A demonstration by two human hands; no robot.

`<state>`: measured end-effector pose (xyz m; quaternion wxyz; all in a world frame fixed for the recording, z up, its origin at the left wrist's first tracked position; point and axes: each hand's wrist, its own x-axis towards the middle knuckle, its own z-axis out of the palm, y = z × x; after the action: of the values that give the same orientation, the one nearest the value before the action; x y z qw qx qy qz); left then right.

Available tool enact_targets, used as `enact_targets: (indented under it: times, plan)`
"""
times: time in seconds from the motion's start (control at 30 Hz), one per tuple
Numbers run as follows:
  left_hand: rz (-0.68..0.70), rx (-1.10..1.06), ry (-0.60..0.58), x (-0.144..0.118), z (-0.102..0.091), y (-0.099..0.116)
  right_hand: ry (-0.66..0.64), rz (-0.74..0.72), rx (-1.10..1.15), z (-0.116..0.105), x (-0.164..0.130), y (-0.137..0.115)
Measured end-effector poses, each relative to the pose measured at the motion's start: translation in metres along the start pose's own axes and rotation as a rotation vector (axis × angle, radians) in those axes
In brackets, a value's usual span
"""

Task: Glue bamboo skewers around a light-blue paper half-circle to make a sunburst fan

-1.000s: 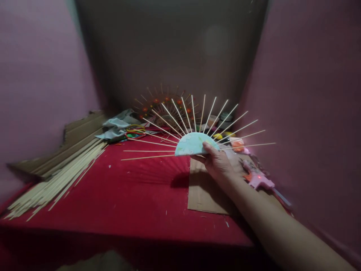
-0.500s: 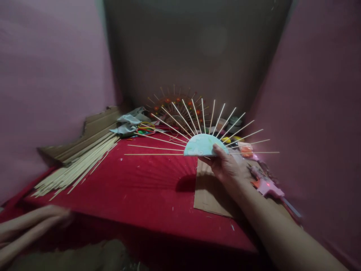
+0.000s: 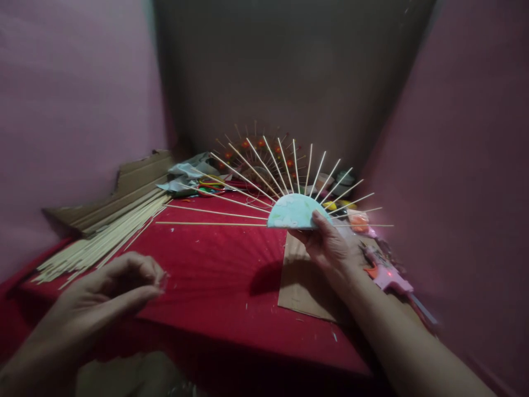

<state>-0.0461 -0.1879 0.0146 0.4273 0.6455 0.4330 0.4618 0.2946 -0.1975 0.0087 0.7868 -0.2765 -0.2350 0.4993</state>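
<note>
Your right hand (image 3: 330,248) grips half-disc fan (image 3: 295,212), sticks already fanned out; left hand (image 3: 111,289) pinched, contents unclear; spare sticks (image 3: 103,240) left.

The left hand (image 3: 109,289) is coming up into view at the near left, fingers curled with the tips pinched together above the red cloth (image 3: 215,275), where a second ago it was out of sight. The stick fan (image 3: 295,212) is tilting slightly, its left sticks reaching farther left.
</note>
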Motion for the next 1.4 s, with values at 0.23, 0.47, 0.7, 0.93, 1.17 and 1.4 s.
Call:
enact_targets:
  times: [0.23,0.47,0.7,0.93,1.17,1.4]
  plan:
    - [-0.262,-0.084,-0.073,0.006,0.019,-0.002,0.004,-0.003,-0.012,0.001,-0.002,0.001]
    - [0.218,0.157,-0.281,0.012,0.059,0.001,-0.003,0.012,-0.067,0.003,-0.006,0.003]
    - [0.227,-0.061,-0.269,0.02,0.124,0.016,-0.034,-0.01,-0.087,0.003,-0.009,0.004]
    - [0.027,-0.304,-0.353,0.023,0.13,0.018,-0.003,-0.008,-0.072,0.003,-0.006,0.005]
    - [-0.003,-0.4,-0.163,0.029,0.126,0.018,0.031,0.035,-0.094,0.006,-0.01,0.01]
    - [-0.07,-0.697,-0.115,0.027,0.107,0.007,0.157,0.159,-0.118,0.003,-0.005,0.017]
